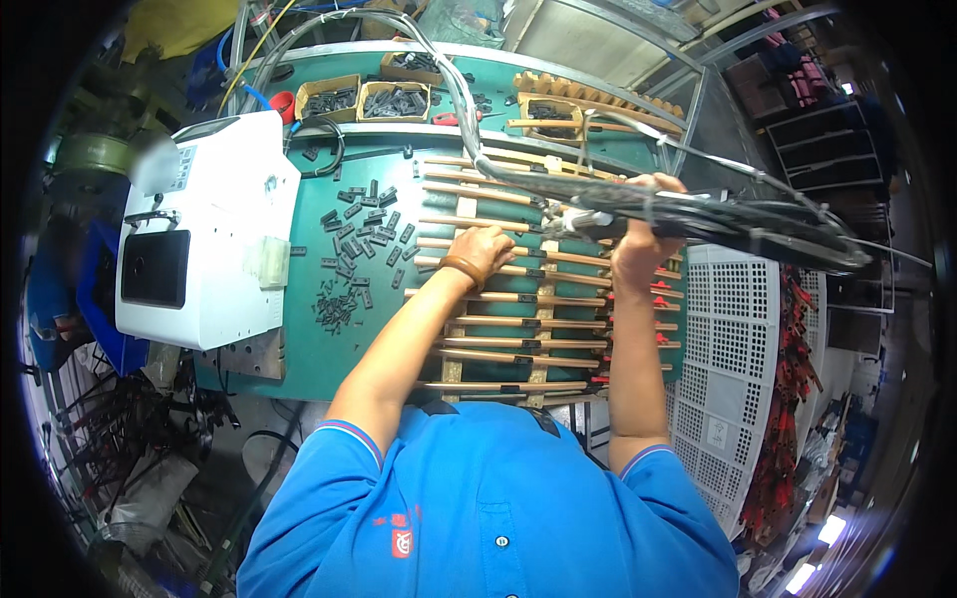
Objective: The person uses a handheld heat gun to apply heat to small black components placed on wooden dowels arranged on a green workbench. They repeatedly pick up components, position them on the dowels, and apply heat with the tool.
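Note:
My right hand (643,224) is raised over the workbench and closed around a thick bundle of black cables (758,224) that runs off to the right. My left hand (485,249), with a band on its wrist, rests on a rack of wooden slats (498,321) that lies on the green bench top (309,349). Its fingers are curled on a slat near the bundle's white-wrapped end (570,219); I cannot tell if it grips anything. Grey cables (454,85) arc from the bundle up to the back left.
Several small black clips (354,254) are scattered on the green top left of the rack. A white machine (204,234) stands at the left. Cardboard boxes of black parts (394,100) sit at the back. A white perforated crate (738,339) stands at the right.

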`<state>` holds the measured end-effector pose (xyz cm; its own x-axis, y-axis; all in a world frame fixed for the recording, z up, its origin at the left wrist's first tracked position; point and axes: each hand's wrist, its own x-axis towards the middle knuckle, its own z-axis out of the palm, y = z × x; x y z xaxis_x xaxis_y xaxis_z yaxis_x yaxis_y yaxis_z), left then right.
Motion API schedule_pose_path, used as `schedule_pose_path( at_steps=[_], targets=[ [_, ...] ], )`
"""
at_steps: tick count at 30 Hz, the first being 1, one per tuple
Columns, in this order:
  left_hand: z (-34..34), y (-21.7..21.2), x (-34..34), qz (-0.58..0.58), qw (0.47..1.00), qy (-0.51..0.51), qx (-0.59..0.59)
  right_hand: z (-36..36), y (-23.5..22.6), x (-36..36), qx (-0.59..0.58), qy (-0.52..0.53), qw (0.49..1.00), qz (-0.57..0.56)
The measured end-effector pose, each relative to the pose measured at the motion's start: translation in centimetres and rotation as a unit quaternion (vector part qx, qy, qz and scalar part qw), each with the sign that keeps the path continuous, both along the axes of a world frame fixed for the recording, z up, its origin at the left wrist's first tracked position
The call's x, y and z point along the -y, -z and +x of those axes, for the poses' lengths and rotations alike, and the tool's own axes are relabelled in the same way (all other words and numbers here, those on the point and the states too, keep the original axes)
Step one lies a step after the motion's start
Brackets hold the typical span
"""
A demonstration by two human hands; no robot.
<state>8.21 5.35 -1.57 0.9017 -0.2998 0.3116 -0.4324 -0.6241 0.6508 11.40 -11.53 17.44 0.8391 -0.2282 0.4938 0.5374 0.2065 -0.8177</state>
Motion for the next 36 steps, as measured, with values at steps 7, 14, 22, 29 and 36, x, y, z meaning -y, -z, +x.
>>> schedule_pose_path(
  at_steps=[7, 14, 22, 29, 36],
  targets=[
    [1.7, -2.4, 1.4, -0.043, 0.995, -0.027, 0.081, -0.5, -3.7, 0.1, -0.001, 0.077, 0.995, -0.069],
    [3.6, -0.2, 3.8, 0.001, 0.997, -0.064, -0.034, 1.9, -0.9, -0.1, 0.064, 0.109, 0.991, -0.034],
    [-0.8, -4.0, -0.7, -0.101, 0.98, -0.142, 0.094, -0.8, -1.3, -0.2, -0.002, 0.049, 0.999, -0.014],
    [-13.2, 0.3, -16.1, 0.029, 0.883, -0.463, -0.063, -1.8, -1.6, 0.0, -0.013, 0.102, 0.994, -0.039],
    [-12.4, 3.0, -18.3, 0.133, 0.907, -0.393, -0.063, -2.3, -2.3, -1.6, -0.006, 0.084, 0.995, -0.045]
  ],
)
